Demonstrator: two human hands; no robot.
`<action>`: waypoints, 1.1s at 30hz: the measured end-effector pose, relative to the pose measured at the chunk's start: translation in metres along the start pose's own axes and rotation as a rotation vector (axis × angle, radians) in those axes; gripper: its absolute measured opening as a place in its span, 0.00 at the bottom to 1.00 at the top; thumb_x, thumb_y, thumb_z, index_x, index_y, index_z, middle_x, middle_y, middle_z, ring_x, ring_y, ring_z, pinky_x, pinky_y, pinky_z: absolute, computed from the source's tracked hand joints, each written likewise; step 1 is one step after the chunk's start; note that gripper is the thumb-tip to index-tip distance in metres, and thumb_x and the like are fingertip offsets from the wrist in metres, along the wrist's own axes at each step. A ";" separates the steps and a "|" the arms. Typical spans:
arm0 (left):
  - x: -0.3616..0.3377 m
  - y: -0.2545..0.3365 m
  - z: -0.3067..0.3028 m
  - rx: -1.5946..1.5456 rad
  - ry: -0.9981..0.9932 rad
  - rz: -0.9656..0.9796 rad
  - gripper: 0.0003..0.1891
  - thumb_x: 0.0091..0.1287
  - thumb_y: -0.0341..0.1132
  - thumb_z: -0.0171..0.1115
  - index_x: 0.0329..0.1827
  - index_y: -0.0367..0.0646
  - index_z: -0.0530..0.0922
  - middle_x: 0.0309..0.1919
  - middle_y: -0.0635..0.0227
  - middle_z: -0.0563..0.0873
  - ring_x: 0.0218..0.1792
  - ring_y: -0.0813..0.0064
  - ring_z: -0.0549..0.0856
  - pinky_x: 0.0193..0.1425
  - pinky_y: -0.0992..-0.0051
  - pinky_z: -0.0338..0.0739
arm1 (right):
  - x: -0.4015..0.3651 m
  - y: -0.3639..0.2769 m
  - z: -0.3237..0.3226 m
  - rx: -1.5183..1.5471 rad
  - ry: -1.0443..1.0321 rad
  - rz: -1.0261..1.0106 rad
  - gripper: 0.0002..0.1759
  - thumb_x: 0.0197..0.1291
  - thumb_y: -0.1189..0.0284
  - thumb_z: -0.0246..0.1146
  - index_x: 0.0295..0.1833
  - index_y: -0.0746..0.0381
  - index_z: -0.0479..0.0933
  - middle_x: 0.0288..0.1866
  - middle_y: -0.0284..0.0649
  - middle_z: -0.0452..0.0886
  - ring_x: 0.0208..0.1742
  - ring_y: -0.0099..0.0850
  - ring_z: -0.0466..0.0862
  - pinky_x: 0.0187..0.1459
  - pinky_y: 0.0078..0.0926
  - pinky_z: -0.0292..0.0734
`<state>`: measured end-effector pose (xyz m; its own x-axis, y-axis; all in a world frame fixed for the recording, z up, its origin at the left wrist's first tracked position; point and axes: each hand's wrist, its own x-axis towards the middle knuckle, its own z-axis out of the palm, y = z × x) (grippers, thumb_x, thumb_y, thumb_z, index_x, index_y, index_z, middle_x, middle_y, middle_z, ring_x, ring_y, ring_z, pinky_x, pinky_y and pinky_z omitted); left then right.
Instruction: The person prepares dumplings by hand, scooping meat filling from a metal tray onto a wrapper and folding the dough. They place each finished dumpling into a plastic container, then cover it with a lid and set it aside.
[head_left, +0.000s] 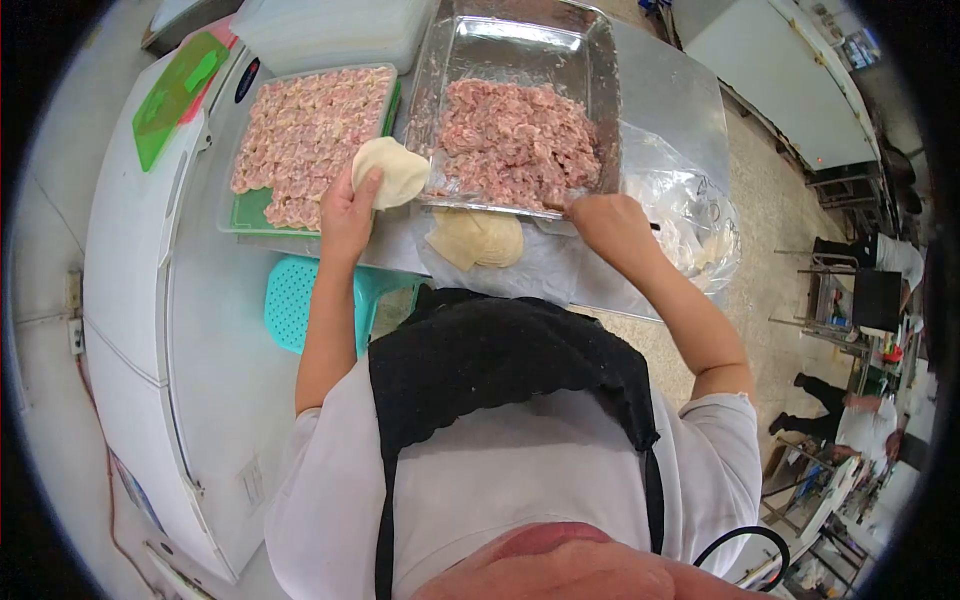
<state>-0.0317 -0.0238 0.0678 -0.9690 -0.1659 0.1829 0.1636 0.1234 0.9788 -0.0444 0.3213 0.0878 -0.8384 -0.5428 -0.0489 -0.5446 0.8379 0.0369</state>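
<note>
The round of dough [392, 172] is pale, thin and soft, with a smooth matte face and a slightly wavy outline. It is in the left hand [347, 208], pinched with the thumb on its upper face, and hangs between the tray of filled pieces and the metal pan. The right hand [606, 228] is closed in a fist at the near right corner of the metal pan [520, 35], well apart from the dough. A small dark tip [655, 227] shows just beside that hand; whether it belongs to something in the grip cannot be told.

The pan is shiny, rectangular and straight-sided, its bare far part reflecting light. In it lies a broad mound of ground meat [515, 140], pink, moist and coarse, with a lumpy surface. Directly on the near side of the pan, between the two hands, sits a stack of dough rounds [478, 238], cream-yellow and floppy, on a thin whitish sheet [545, 266].

To the left, small pinkish filled pieces [315, 135] stand in close rows on a green tray [252, 212], whose surface shows at the near left corner. A clear, crinkled plastic bag [712, 215] with pale contents lies right of the right hand on the smooth grey metal tabletop [690, 95]. Below the tabletop's near left edge is a turquoise plastic stool [292, 305], dotted with small holes.
</note>
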 end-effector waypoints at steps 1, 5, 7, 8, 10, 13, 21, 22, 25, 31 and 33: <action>-0.003 0.005 -0.005 0.005 0.003 -0.106 0.16 0.72 0.36 0.57 0.57 0.36 0.78 0.46 0.69 0.85 0.44 0.82 0.82 0.48 0.79 0.75 | 0.005 -0.005 0.001 -0.001 0.000 -0.010 0.09 0.54 0.71 0.57 0.30 0.61 0.82 0.27 0.46 0.84 0.31 0.44 0.86 0.31 0.42 0.81; -0.004 -0.014 -0.017 -0.171 0.013 -0.154 0.15 0.73 0.36 0.56 0.55 0.34 0.79 0.46 0.69 0.85 0.46 0.82 0.82 0.52 0.79 0.75 | 0.035 -0.029 0.015 0.082 -0.056 0.028 0.10 0.56 0.70 0.56 0.29 0.60 0.82 0.27 0.47 0.83 0.31 0.43 0.86 0.32 0.43 0.81; -0.002 -0.003 -0.016 -0.163 0.022 -0.194 0.15 0.73 0.36 0.56 0.56 0.35 0.79 0.46 0.69 0.85 0.46 0.82 0.81 0.53 0.79 0.75 | 0.054 -0.039 0.014 0.141 -0.042 0.020 0.10 0.56 0.69 0.56 0.29 0.60 0.82 0.26 0.47 0.83 0.31 0.43 0.86 0.32 0.43 0.81; -0.001 0.001 -0.016 -0.147 0.028 -0.236 0.15 0.73 0.36 0.56 0.56 0.35 0.79 0.47 0.68 0.85 0.47 0.82 0.81 0.53 0.79 0.75 | 0.065 -0.044 0.009 0.127 0.023 0.009 0.11 0.57 0.69 0.56 0.29 0.60 0.82 0.26 0.47 0.83 0.31 0.42 0.86 0.31 0.42 0.80; 0.002 -0.002 -0.020 -0.148 0.021 -0.164 0.16 0.73 0.36 0.55 0.56 0.35 0.79 0.47 0.68 0.85 0.47 0.81 0.81 0.53 0.79 0.75 | 0.084 -0.042 0.007 0.114 0.087 0.002 0.11 0.57 0.68 0.56 0.29 0.60 0.82 0.26 0.47 0.83 0.31 0.42 0.86 0.31 0.42 0.80; 0.010 -0.005 -0.029 -0.237 0.008 -0.085 0.16 0.73 0.36 0.56 0.57 0.35 0.78 0.47 0.67 0.85 0.47 0.80 0.82 0.53 0.78 0.75 | 0.108 -0.018 0.012 -0.115 0.217 -0.010 0.13 0.57 0.66 0.56 0.29 0.60 0.82 0.27 0.46 0.83 0.31 0.42 0.86 0.30 0.40 0.80; 0.025 -0.014 -0.050 -0.410 -0.026 -0.226 0.15 0.73 0.33 0.54 0.57 0.35 0.78 0.48 0.65 0.85 0.47 0.77 0.84 0.52 0.78 0.77 | 0.092 -0.050 0.037 0.127 -0.028 -0.016 0.16 0.60 0.61 0.57 0.30 0.61 0.82 0.28 0.49 0.83 0.33 0.45 0.85 0.35 0.44 0.79; 0.025 -0.009 -0.048 -0.315 -0.061 -0.180 0.14 0.73 0.33 0.54 0.56 0.36 0.78 0.48 0.65 0.85 0.47 0.77 0.84 0.52 0.78 0.78 | 0.094 -0.050 0.040 0.209 -0.051 -0.031 0.17 0.61 0.60 0.57 0.31 0.62 0.82 0.29 0.50 0.83 0.34 0.45 0.85 0.37 0.45 0.78; 0.032 -0.011 -0.041 -0.293 -0.092 -0.130 0.15 0.72 0.33 0.54 0.57 0.35 0.77 0.48 0.63 0.85 0.48 0.75 0.84 0.54 0.76 0.78 | 0.091 -0.043 0.036 0.544 -0.036 -0.004 0.20 0.64 0.58 0.56 0.34 0.64 0.81 0.29 0.52 0.81 0.32 0.46 0.84 0.37 0.42 0.76; 0.050 -0.029 0.011 -0.923 -0.061 -0.400 0.18 0.72 0.32 0.51 0.61 0.31 0.71 0.55 0.55 0.80 0.57 0.62 0.81 0.62 0.64 0.75 | 0.073 -0.029 -0.005 0.851 0.149 0.283 0.18 0.67 0.60 0.57 0.35 0.65 0.79 0.24 0.50 0.78 0.26 0.42 0.78 0.33 0.38 0.71; 0.053 -0.015 0.038 -1.106 -0.138 -0.569 0.19 0.72 0.33 0.49 0.62 0.31 0.69 0.58 0.51 0.78 0.61 0.58 0.77 0.68 0.59 0.70 | 0.070 -0.031 -0.010 0.872 0.227 0.258 0.18 0.68 0.63 0.56 0.35 0.67 0.78 0.22 0.46 0.75 0.25 0.34 0.74 0.32 0.35 0.70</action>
<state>-0.0928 0.0027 0.0594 -0.9534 0.1865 -0.2370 -0.2819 -0.8302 0.4809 -0.0861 0.2564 0.0936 -0.9653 -0.2551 0.0558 -0.2101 0.6317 -0.7462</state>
